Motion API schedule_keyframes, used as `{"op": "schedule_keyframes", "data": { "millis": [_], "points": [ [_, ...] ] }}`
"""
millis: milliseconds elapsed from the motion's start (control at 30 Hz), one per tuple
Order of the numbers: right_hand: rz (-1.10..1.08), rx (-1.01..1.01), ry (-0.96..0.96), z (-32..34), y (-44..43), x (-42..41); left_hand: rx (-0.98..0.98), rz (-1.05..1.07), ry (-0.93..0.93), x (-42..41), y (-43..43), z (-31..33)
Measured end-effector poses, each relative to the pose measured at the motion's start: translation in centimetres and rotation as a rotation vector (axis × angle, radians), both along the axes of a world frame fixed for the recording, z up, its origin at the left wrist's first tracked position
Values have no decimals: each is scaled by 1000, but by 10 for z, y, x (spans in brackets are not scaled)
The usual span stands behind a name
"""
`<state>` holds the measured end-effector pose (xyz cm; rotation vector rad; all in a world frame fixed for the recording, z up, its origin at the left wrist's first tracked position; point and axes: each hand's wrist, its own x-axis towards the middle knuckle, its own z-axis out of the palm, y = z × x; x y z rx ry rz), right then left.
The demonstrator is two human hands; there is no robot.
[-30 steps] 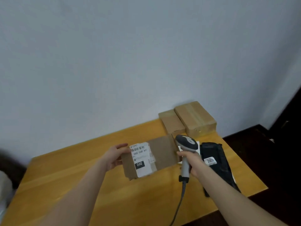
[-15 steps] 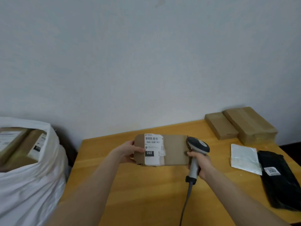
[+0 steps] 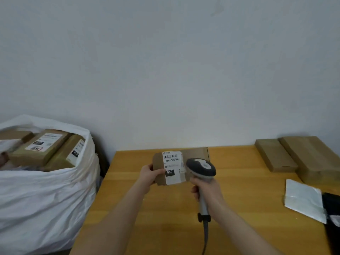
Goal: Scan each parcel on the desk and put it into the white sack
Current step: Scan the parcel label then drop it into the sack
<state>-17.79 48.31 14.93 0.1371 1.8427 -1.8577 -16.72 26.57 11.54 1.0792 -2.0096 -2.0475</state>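
Flat cardboard parcel [image 3: 158,162] w/ white label [image 3: 173,167] sits above the wooden surface [image 3: 239,199], left hand [image 3: 149,173] gripping its left end; vs. 0.5 s ago it's turned more end-on. Right hand [image 3: 207,189] wraps the grey scanner [image 3: 201,166], head now just beside label. Full white sack [image 3: 46,199] at left; two taped boxes [image 3: 274,155], white mailer [image 3: 303,199] at right.

A plain, pale grey-white wall [image 3: 165,70] fills the upper view, softly and evenly lit; a yellow wooden desk [image 3: 239,199] stands with its far edge against it

Brown parcel [image 3: 160,169], barcoded white label [image 3: 173,167]; grey scanner [image 3: 201,167].
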Motion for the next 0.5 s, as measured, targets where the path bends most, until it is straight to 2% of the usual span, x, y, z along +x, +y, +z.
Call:
{"op": "schedule_keyframes", "data": {
  "millis": [500],
  "points": [
    [228, 59, 112, 17, -23, 42, -26, 102, -36, 25, -12, -16]
  ]
}}
